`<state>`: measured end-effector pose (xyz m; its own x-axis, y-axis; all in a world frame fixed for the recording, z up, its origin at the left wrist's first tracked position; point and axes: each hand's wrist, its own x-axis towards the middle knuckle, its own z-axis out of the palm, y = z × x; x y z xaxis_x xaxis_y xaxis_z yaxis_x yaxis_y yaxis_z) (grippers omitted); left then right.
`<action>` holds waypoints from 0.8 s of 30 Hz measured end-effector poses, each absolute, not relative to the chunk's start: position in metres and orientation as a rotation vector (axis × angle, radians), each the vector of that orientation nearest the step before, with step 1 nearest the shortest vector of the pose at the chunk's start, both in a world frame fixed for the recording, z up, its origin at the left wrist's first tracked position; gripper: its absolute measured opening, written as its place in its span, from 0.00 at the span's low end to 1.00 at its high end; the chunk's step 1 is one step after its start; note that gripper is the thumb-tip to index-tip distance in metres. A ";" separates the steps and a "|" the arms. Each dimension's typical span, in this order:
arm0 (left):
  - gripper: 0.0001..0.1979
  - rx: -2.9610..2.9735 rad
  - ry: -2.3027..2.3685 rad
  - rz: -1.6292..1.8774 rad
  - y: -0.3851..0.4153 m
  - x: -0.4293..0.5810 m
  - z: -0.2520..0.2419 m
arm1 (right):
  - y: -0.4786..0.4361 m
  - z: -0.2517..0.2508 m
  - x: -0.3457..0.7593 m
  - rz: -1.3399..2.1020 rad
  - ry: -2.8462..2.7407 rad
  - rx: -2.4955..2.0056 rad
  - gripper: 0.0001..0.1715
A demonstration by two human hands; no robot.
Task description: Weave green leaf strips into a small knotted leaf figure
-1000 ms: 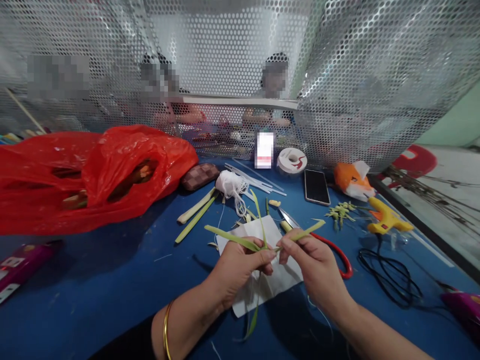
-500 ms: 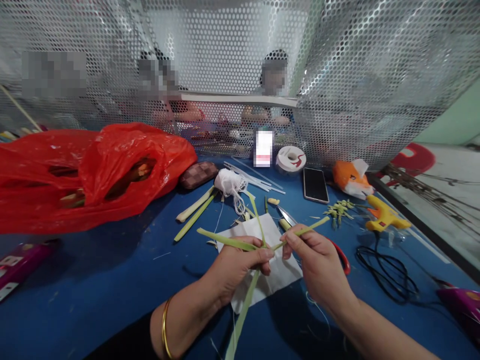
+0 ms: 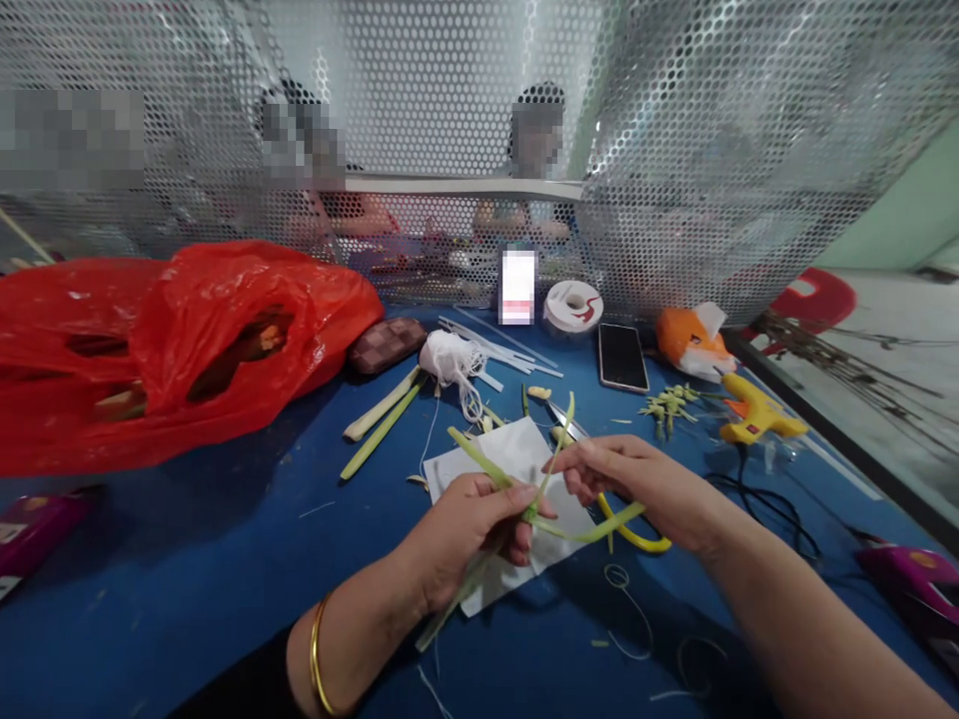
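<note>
My left hand (image 3: 490,524) is closed, pinching the crossing of several pale green leaf strips (image 3: 479,457) between thumb and fingers. One strip sticks out to the upper left, one curves right below my other hand, and one trails toward the table's front. My right hand (image 3: 610,467) pinches an upright strip just above the crossing. Underneath lies a white paper sheet (image 3: 516,439). A pair of scissors (image 3: 650,544) lies partly hidden behind my right hand, with a yellow handle loop and metal blades showing.
Beyond lie cut stalks (image 3: 382,429), white string (image 3: 451,358), a spool (image 3: 573,308) and a phone (image 3: 622,358). A red plastic bag (image 3: 217,330) fills the left. Rightward are a yellow glue gun (image 3: 760,411) and its black cord. Perforated sheeting (image 3: 435,90) stands behind; people sit beyond it.
My right hand has moved up and turned inward. The strip it held out to the right is now a different one, standing upright. Another strip now bends right, and the crossing sits slightly lower.
</note>
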<state>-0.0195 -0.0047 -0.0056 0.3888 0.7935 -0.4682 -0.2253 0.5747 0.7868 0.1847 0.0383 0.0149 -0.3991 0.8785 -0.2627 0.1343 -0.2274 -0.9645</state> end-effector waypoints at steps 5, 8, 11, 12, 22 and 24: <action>0.16 0.785 0.997 0.653 -0.008 -0.016 -0.007 | 0.029 0.002 0.164 1.728 -1.229 -1.154 0.16; 0.15 0.799 1.005 0.657 -0.008 -0.015 -0.006 | 0.025 -0.001 0.158 1.604 -1.229 -1.168 0.16; 0.13 0.816 1.006 0.664 -0.008 -0.015 -0.004 | 0.023 0.000 0.156 1.524 -1.188 -1.177 0.15; 0.13 0.824 1.000 0.653 -0.008 -0.016 -0.004 | 0.022 0.000 0.156 1.513 -1.165 -1.181 0.14; 0.16 0.840 0.985 0.566 -0.008 -0.016 -0.006 | 0.025 -0.013 0.151 1.474 -1.220 -1.229 0.16; 0.16 0.795 0.994 0.573 -0.009 -0.015 -0.005 | 0.031 -0.013 0.158 1.357 -1.309 -1.297 0.17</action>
<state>-0.0150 -0.0086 -0.0051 0.4419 0.7392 -0.5083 -0.0695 0.5931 0.8021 0.1576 0.0314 -0.0135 -0.1254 0.9840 -0.1264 0.0911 -0.1154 -0.9891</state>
